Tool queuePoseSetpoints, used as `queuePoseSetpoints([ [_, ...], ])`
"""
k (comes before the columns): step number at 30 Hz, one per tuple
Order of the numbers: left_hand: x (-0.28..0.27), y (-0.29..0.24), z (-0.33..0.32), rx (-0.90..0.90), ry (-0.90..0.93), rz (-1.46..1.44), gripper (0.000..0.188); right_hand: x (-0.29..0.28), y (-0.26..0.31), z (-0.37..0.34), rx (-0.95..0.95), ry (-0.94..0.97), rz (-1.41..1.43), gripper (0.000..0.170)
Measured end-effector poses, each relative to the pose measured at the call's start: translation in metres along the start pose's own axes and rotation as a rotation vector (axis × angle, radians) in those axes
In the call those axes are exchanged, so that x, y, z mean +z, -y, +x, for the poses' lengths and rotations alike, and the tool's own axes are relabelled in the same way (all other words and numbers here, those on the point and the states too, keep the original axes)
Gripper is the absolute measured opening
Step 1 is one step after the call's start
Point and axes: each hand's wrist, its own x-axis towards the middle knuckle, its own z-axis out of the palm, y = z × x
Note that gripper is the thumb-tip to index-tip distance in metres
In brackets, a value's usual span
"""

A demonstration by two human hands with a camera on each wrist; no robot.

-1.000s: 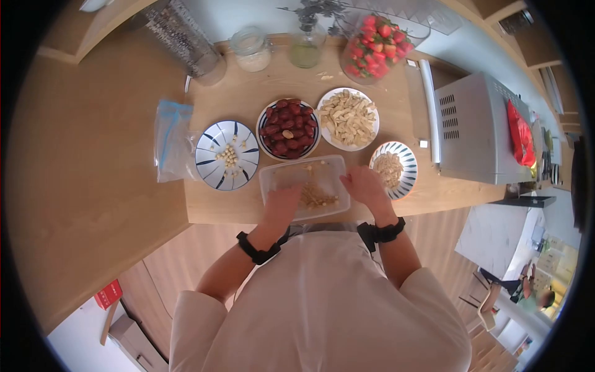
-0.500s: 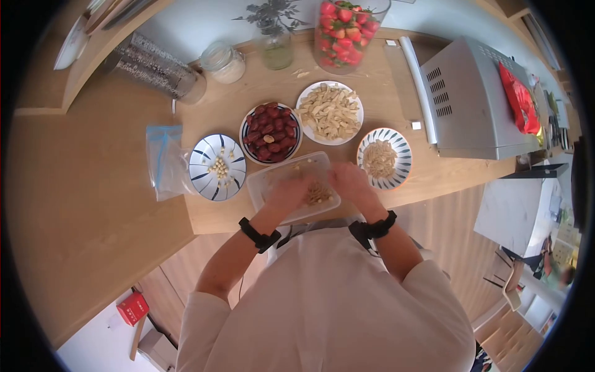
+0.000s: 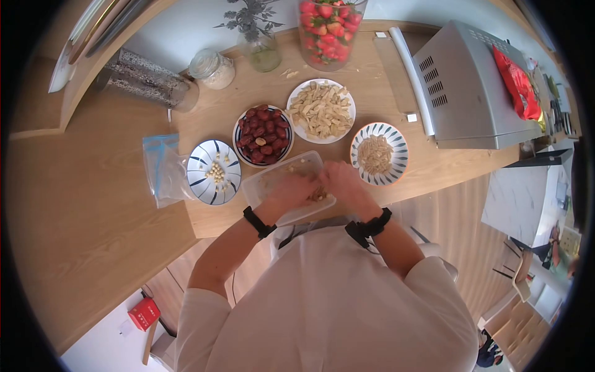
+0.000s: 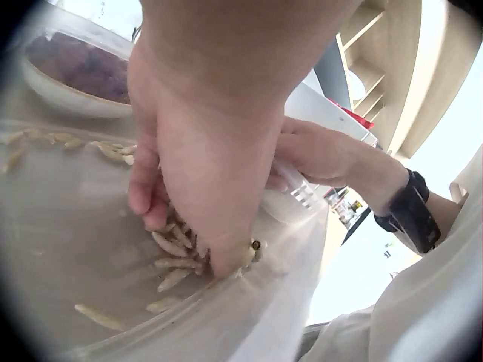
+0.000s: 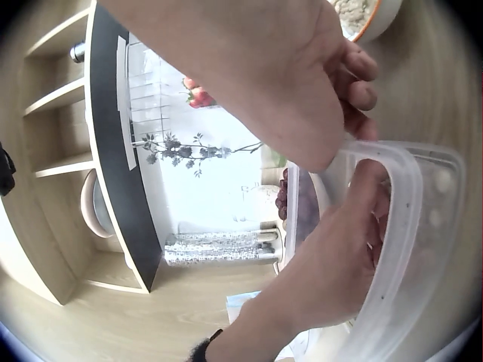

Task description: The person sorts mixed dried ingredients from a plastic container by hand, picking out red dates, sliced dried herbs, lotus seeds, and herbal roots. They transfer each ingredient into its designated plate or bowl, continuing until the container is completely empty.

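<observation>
A clear plastic container (image 3: 255, 185) lies at the front edge of the table, tilted slightly in the head view. My left hand (image 3: 290, 188) reaches inside it, fingers and thumb curled round some pale oblong pieces (image 4: 175, 280) near the right end. More such pieces lie loose on its bottom. My right hand (image 3: 344, 183) grips the container's right end at the rim, thumb side toward the left hand. Beyond the container sits a bowl of red dates (image 3: 266, 139); to its left, a blue-striped plate (image 3: 197, 181) bears small round cream-coloured pieces.
A white plate of pale slices (image 3: 322, 110) and a striped bowl of thin flakes (image 3: 375, 155) stand behind and right. A zip bag (image 3: 162, 177) lies left. Jars, a vase (image 3: 263, 53) and a strawberry-filled container (image 3: 327, 37) line the wall. A silver appliance (image 3: 471, 93) stands right.
The left hand has moved right within the container, closer to the right hand. The right hand stays at the container's right end. The head view has shifted and turned.
</observation>
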Motion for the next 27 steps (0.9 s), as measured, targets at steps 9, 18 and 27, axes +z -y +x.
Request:
queuePoseSetpoints([
  [9, 0.037, -0.001, 0.0, 0.103, -0.102, 0.021, 0.039, 0.007, 0.004, 0.001, 0.029, -0.024, -0.063, 0.027],
  [18, 0.042, -0.004, -0.004, 0.08, -0.108, 0.031, 0.03, 0.009, 0.001, 0.0, -0.006, -0.082, -0.03, 0.029],
  [27, 0.003, -0.001, -0.017, -0.109, 0.029, -0.269, 0.025, 0.002, 0.005, -0.007, 0.022, -0.131, -0.115, 0.029],
])
